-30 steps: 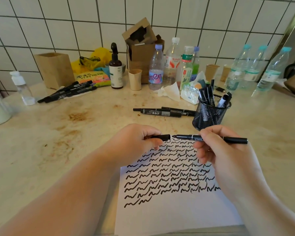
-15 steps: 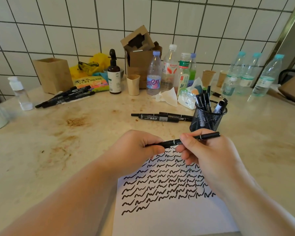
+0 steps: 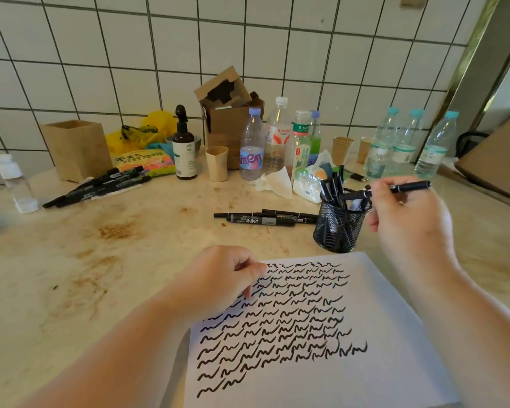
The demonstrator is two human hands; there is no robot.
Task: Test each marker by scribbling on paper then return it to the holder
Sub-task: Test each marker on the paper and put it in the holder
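Note:
My right hand [image 3: 407,219] grips a capped black marker [image 3: 407,188] held almost level, its left end over the rim of the black mesh holder [image 3: 337,231]. Several black markers stand in that holder. My left hand [image 3: 221,275] rests on the top left corner of the white paper [image 3: 380,375], fingers curled with nothing in them. Rows of black scribbles [image 3: 277,319] cover most of the sheet. Two black markers [image 3: 259,219] lie on the counter left of the holder. More black markers [image 3: 97,185] lie in a bunch at the back left.
Along the tiled wall stand a wooden box [image 3: 77,148], a dark pump bottle [image 3: 184,148], a paper cup [image 3: 217,163], a cardboard box [image 3: 227,119] and several water bottles [image 3: 407,142]. A crumpled tissue [image 3: 274,181] lies behind the holder. The counter [image 3: 100,245] is stained brown.
The cap went onto the marker between both hands. My right hand then carried the capped marker up and right to the holder, and my left hand let go and dropped onto the paper.

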